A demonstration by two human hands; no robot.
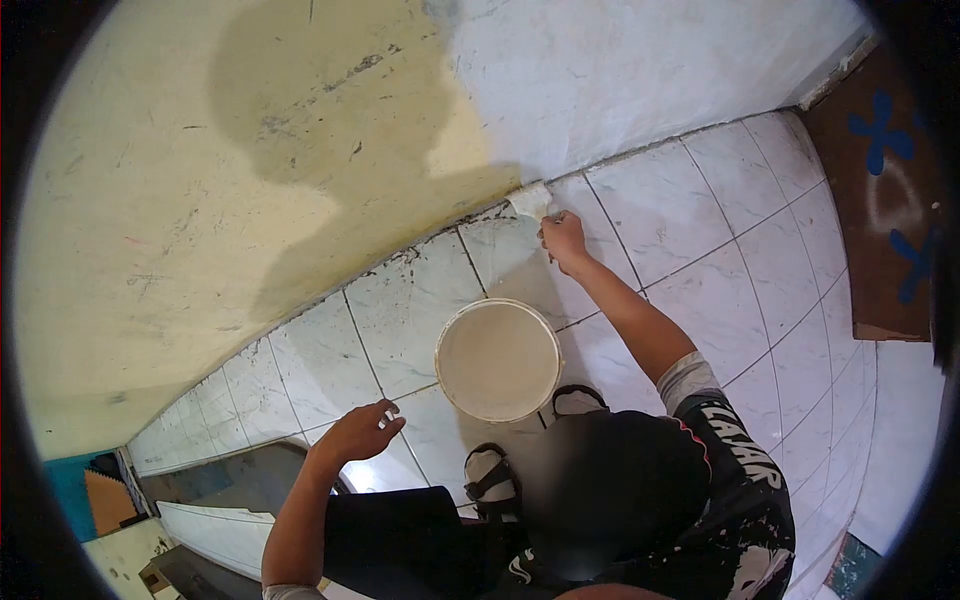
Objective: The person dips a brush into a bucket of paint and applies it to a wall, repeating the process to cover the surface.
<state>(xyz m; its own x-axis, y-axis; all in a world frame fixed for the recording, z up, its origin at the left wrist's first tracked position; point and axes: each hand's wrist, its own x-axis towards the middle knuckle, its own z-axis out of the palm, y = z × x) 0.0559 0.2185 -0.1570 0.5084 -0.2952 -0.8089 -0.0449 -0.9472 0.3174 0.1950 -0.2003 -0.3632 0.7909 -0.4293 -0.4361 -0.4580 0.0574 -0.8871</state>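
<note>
My right hand (564, 242) is closed around the handle of a wide paintbrush (531, 201). The pale bristles are right at the foot of the wall, where it meets the floor, close to the border between the yellow and white parts. My left hand (362, 432) hangs over the floor tiles with nothing in it, its fingers loosely curled and the thumb apart. Between the two hands, a round white bucket (447, 402) stands on the floor in front of my sandalled feet. Its inside looks pale, with off-white paint coating it.
The wall has a scuffed yellow part (150, 230) and a whitish part (640, 70). White tiles (680, 220) with dark joints cover the floor; dark flecks lie along the wall base. A brown panel with blue marks (880, 240) stands at the right. A grey board-like surface (235, 473) lies at the left.
</note>
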